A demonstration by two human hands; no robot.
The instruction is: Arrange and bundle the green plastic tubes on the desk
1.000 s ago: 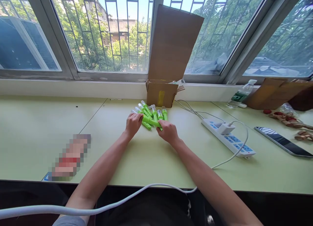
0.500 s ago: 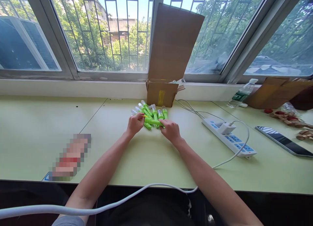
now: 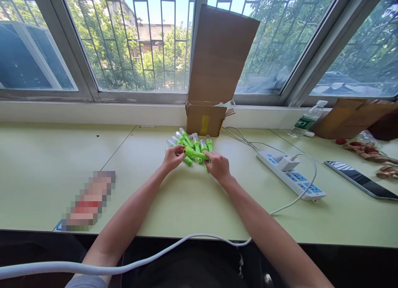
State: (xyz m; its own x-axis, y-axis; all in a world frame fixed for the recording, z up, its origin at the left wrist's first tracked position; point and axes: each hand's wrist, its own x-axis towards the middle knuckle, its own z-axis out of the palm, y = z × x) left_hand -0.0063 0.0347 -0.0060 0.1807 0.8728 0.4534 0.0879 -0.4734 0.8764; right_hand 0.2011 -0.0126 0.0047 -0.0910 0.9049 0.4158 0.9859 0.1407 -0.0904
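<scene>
Both hands meet at the middle of the pale green table [image 3: 62,163]. My right hand [image 3: 219,167] is closed round a bright green tube-shaped piece [image 3: 195,154] that lies crosswise. My left hand [image 3: 173,157] pinches its left end, where a small yellow-orange bit shows. Just behind them lies a heap of several green pieces with clear caps [image 3: 191,141]. An open cardboard box [image 3: 205,118] stands behind the heap, its tall flap [image 3: 222,53] raised against the window.
A white power strip [image 3: 290,176] with a plugged charger and cables lies to the right. Farther right are a phone [image 3: 360,181], a water bottle [image 3: 307,120], brown cardboard and small red and wooden items. A blurred packet [image 3: 88,201] lies at left. A white cable [image 3: 124,263] crosses the near edge.
Both hands have shifted slightly away from me toward the heap. My left fingers have gone from wrapping the green piece to pinching its left end.
</scene>
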